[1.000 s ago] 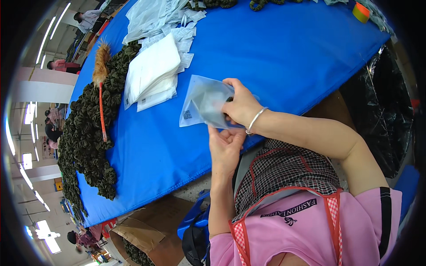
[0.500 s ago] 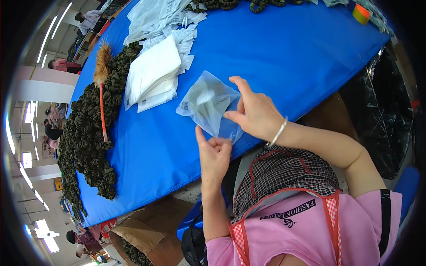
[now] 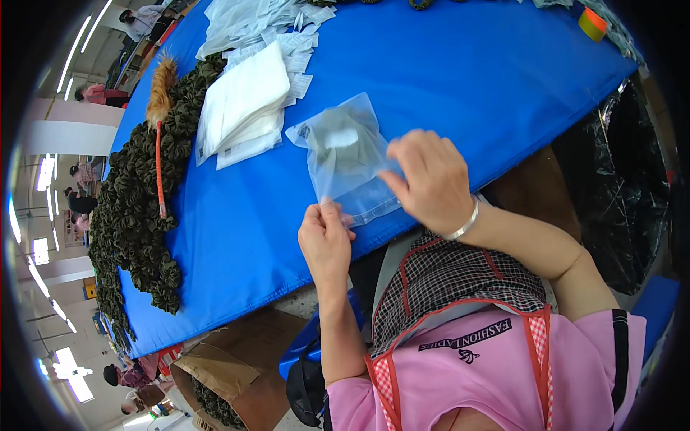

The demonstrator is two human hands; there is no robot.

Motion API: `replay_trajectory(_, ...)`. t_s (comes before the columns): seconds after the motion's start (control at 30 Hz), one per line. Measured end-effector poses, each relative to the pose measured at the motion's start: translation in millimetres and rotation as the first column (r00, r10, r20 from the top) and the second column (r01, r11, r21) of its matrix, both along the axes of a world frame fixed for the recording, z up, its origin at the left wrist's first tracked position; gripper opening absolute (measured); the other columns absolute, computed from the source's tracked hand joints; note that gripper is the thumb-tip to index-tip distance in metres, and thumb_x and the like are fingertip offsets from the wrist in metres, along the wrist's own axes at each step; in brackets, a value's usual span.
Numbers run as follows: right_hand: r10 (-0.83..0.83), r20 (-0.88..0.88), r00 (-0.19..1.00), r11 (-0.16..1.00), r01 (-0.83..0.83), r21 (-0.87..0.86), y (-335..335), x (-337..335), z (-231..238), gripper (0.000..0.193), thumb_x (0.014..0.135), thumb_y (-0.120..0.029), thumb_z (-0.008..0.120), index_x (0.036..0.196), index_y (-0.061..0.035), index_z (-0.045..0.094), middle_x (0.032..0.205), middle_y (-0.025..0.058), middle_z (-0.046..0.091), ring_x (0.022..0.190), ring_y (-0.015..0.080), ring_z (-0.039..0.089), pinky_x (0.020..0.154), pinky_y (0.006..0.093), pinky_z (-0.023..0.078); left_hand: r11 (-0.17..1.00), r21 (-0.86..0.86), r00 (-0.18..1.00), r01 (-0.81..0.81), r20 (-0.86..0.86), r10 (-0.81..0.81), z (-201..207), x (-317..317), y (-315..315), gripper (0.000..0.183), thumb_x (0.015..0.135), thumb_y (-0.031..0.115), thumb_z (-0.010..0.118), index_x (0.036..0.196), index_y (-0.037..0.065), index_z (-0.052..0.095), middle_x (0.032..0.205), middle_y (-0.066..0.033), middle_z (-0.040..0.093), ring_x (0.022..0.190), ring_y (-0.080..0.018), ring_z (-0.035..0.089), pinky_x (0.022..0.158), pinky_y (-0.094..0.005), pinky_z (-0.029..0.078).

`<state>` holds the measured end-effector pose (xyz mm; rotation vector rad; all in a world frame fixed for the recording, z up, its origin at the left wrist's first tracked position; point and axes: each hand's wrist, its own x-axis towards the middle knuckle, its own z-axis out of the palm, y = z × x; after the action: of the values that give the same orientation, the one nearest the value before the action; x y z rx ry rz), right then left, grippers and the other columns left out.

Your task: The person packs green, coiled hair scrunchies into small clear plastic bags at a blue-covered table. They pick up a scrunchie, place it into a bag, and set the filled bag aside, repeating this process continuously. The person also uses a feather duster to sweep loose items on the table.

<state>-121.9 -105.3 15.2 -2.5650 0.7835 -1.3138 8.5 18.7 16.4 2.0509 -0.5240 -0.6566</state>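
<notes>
**Left hand (image 3: 325, 241) pinches a frosted bag (image 3: 334, 172) beside the surface's near edge**

The blue surface (image 3: 460, 79) spans most of the view, its near edge slanting up from the near left corner to the right corner. A heap of dark green gathered fabric pieces (image 3: 136, 208) covers its left edge, running almost down to the near left corner. Beneath the near edge, toward that corner, stands an open cardboard box (image 3: 251, 359) with more dark green pieces inside. Toward the far edge, left of the middle, lies a loose pile of pale bags and printed slips (image 3: 251, 25). A stack of white translucent bags (image 3: 244, 104) lies just on the near side of it. A duster (image 3: 159, 136) with a fluffy brown head and an orange-red handle rests on the heap.

The frosted bag is right of the stack, near the middle of the near edge; a greenish shape with a pale patch shows through it. The left fingers are closed, thumb against forefinger, on its near left corner. The right hand (image 3: 435, 187) is blurred at the bag's right side, thumb apart from the bent fingers; whether they grip it, I cannot tell. An orange and yellow-green tape roll (image 3: 592, 24) sits by the right corner.
</notes>
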Motion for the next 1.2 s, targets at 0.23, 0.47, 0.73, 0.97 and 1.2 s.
replay_trajectory(0.23, 0.277, 0.035, 0.960, 0.948, -0.279, 0.153, 37, 16, -19, 0.008, 0.073, -0.012, 0.058, 0.080, -0.0070, 0.060, 0.074, 0.0038, 0.049, 0.070, 0.0183, 0.050, 0.065, 0.0328, 0.035, 0.958, -0.269, 0.822, -0.099, -0.565, -0.073, 1, -4, 4, 0.026, 0.095, 0.020, 0.050, 0.089, -0.002, 0.063, 0.082, -0.0100, 0.068, 0.068, -0.0133, 0.065, 0.059, -0.0236, 0.053)
replay_trajectory(0.47, 0.335, -0.042, 0.941, 0.941, -0.331, 0.075, 38, 21, -24, 0.004, 0.072, -0.009, 0.059, 0.075, -0.0070, 0.060, 0.076, 0.0031, 0.053, 0.073, 0.0194, 0.052, 0.068, 0.0333, 0.035, 0.952, -0.268, 0.861, -0.147, -0.508, -0.010, 11, -16, -6, 0.024, 0.093, 0.019, 0.052, 0.085, -0.001, 0.064, 0.079, -0.0081, 0.066, 0.067, -0.0137, 0.064, 0.062, -0.0246, 0.053)
replay_trajectory(0.73, 0.507, 0.126, 0.853, 0.826, -0.523, 0.213, 20, 21, -26, 0.006, 0.070, -0.008, 0.063, 0.073, -0.0108, 0.058, 0.083, 0.0019, 0.055, 0.083, 0.0216, 0.052, 0.074, 0.0366, 0.035, 0.945, -0.286, 0.915, -0.160, -0.402, 0.033, -13, -8, -9, 0.023, 0.091, 0.017, 0.054, 0.079, -0.001, 0.063, 0.073, -0.0049, 0.063, 0.062, -0.0113, 0.061, 0.057, -0.0238, 0.051)
replay_trajectory(0.97, 0.227, 0.542, 0.809, 0.319, -0.587, 0.744, -36, -91, 34, 0.008, 0.079, -0.003, 0.063, 0.074, -0.0046, 0.057, 0.075, 0.0053, 0.063, 0.067, 0.0144, 0.061, 0.063, 0.0273, 0.049, 0.969, -0.181, 0.936, -0.169, -0.337, 0.101, -1, -14, -12, 0.031, 0.094, 0.026, 0.055, 0.088, -0.003, 0.064, 0.076, -0.0090, 0.066, 0.060, -0.0148, 0.062, 0.055, -0.0213, 0.048)
replay_trajectory(1.2, -0.462, -0.310, 0.831, 0.466, 0.524, 0.712, -200, -482, 8, 0.041, 0.092, -0.017, 0.052, 0.132, -0.0090, 0.046, 0.102, 0.0070, 0.062, 0.085, 0.0182, 0.059, 0.071, 0.0337, 0.048, 0.979, -0.089, 0.935, 0.186, -0.290, -0.204, 15, -14, -8, 0.028, 0.095, 0.023, 0.055, 0.101, -0.004, 0.058, 0.071, -0.0064, 0.065, 0.060, -0.0103, 0.059, 0.056, -0.0206, 0.045)
